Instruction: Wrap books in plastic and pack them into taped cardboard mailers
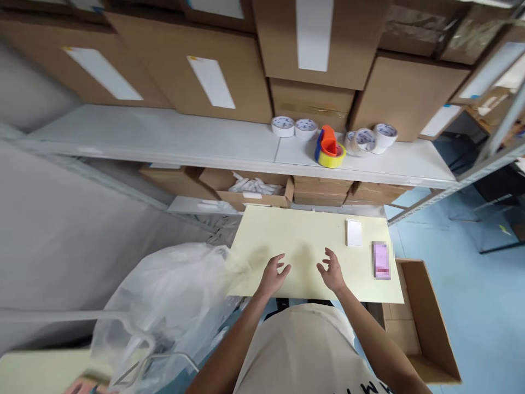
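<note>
Ideally, with left hand (273, 276) and right hand (332, 273) empty, fingers loosely parted over the desk (295, 221), any reach for the flat white item (354, 233) lying forward-right of them should be low and gentle.

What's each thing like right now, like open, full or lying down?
Left hand: open, holding nothing
Right hand: open, holding nothing
White item: lying flat
Pinkish item: lying flat, blurred
Floor box: open
Shelf box: open, white pieces inside
Plastic bag: puffed out
</note>
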Demonstrator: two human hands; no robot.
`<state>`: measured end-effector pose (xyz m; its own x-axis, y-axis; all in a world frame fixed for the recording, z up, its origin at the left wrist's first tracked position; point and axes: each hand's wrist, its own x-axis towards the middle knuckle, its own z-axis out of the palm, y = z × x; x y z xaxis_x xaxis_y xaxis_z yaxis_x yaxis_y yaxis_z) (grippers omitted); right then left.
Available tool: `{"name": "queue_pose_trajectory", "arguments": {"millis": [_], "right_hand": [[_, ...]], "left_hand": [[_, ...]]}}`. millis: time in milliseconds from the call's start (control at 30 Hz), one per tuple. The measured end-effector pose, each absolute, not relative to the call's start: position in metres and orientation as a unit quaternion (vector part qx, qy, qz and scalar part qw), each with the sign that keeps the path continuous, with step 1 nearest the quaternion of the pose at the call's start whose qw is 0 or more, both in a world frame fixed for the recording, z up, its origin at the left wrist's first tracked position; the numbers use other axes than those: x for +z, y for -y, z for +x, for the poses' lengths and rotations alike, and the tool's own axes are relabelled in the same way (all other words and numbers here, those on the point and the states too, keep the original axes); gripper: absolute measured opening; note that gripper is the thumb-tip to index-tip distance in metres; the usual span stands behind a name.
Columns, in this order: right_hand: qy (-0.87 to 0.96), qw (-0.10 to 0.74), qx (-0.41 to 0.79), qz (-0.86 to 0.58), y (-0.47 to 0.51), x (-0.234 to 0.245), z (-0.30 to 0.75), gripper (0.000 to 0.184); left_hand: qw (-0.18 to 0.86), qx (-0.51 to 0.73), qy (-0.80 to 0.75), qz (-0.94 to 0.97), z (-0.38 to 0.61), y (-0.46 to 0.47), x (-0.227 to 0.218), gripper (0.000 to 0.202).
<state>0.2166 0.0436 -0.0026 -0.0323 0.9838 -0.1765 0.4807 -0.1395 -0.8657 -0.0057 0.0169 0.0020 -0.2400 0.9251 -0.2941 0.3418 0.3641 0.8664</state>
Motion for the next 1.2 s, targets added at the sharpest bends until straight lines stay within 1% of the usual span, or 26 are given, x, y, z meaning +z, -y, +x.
{"name": "queue_pose_trajectory", "arguments": {"millis": [67, 133, 300, 433, 633, 767, 900, 1067, 1200], "right_hand": [[0.616, 0.319, 0.402, -0.597, -0.046, -0.002, 0.211, 0.055], [0.651, 0.315, 0.408, -0.558, -0.049, 0.000, 0.203, 0.053], [0.723, 0.219, 0.484, -0.442, -0.062, 0.007, 0.163, 0.042], [0.758, 0.170, 0.514, -0.363, -0.050, 0.018, 0.113, 0.040], [0.799, 0.129, 0.539, -0.232, 0.014, 0.029, 0.057, 0.034], [0.819, 0.089, 0.541, -0.171, 0.077, 0.024, 0.022, 0.033], [0.839, 0.060, 0.526, -0.129, 0.145, 0.017, -0.019, 0.031], [0.849, 0.009, 0.516, -0.113, 0.204, 0.003, -0.059, 0.025], [0.854, -0.008, 0.504, -0.127, 0.222, -0.013, -0.085, 0.029]], "left_hand": [[0.402, 0.363, -0.725, 0.426, -0.008, -0.007, 0.007, 0.049], [0.384, 0.381, -0.745, 0.390, -0.011, 0.010, 0.012, 0.048], [0.351, 0.431, -0.780, 0.286, -0.018, 0.078, 0.024, 0.042], [0.285, 0.469, -0.808, 0.215, -0.028, 0.143, 0.031, 0.042], [0.231, 0.498, -0.823, 0.145, -0.049, 0.231, 0.032, 0.041], [0.212, 0.521, -0.817, 0.132, -0.068, 0.298, 0.029, 0.044], [0.188, 0.540, -0.815, 0.093, -0.094, 0.371, 0.018, 0.042], [0.182, 0.564, -0.805, 0.025, -0.118, 0.426, 0.001, 0.044], [0.183, 0.569, -0.802, -0.020, -0.127, 0.441, -0.010, 0.044]]}}
